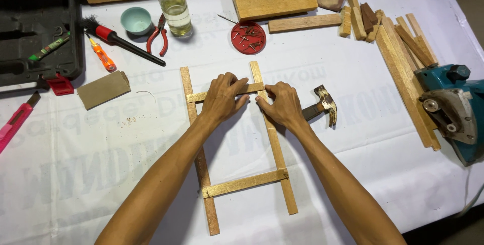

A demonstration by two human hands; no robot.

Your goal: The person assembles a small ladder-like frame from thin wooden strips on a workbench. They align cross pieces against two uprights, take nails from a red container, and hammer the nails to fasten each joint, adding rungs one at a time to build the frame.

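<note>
Lower thin wooden crosspiece sits joined; left hand and right hand pinch the upper thin wooden crosspiece onto two long wooden rails, unfastened as far as I can judge.

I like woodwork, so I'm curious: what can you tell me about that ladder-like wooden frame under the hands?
The wooden frame lies flat on the white cloth-covered table. It is made of thin, pale, rough-sawn strips: two long rails running away from the person, and two short cross strips laid over them, one near and one far. The left hand presses on the far cross strip, and the right hand rests where it meets the right rail. A hammer lies just beside the frame.
</note>
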